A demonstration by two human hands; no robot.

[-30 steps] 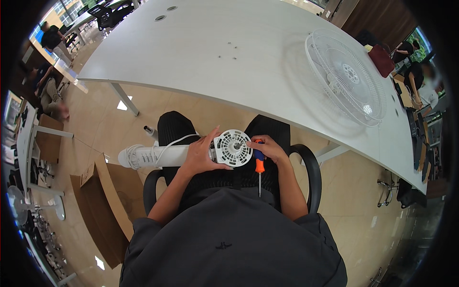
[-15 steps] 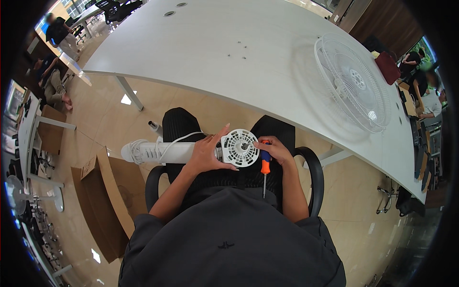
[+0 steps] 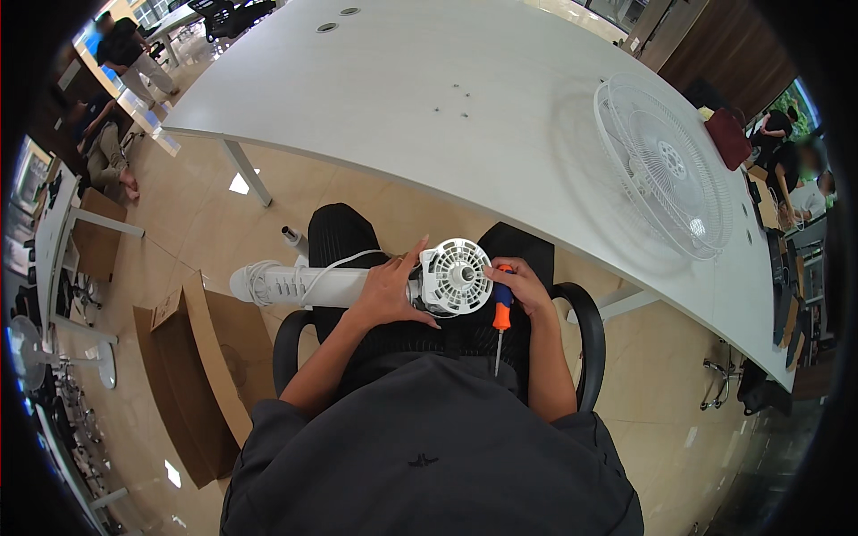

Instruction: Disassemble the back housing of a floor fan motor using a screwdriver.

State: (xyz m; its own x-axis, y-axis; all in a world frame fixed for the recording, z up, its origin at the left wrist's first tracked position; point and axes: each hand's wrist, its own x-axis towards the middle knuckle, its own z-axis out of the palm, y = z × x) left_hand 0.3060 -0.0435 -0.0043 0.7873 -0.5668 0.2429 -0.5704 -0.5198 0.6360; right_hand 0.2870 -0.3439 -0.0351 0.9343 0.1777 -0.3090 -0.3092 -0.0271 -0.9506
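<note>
Across my lap lies a white fan body, its column (image 3: pixel 335 286) pointing left with a white cord (image 3: pixel 259 279) looped round its end. At its right end the round, slotted motor housing (image 3: pixel 457 276) faces up, a metal shaft in its centre. My left hand (image 3: pixel 391 288) grips the neck just left of the housing, thumb and fingers spread around it. My right hand (image 3: pixel 521 284) holds a screwdriver (image 3: pixel 502 308) with a blue and orange handle, its blade pointing down toward me. The right thumb is at the housing's right rim.
On the white table (image 3: pixel 357 98) ahead lie a fan grille (image 3: pixel 666 165) at the right and several small screws (image 3: pixel 456 98). An open cardboard box (image 3: pixel 201 375) stands on the floor at my left. Chair armrests (image 3: pixel 585 344) flank me. Other people (image 3: pixel 130 54) are in the background.
The motor housing has tilted and shifted slightly right, so its central shaft shows more plainly. My right thumb has drawn back from the centre to the rim.
</note>
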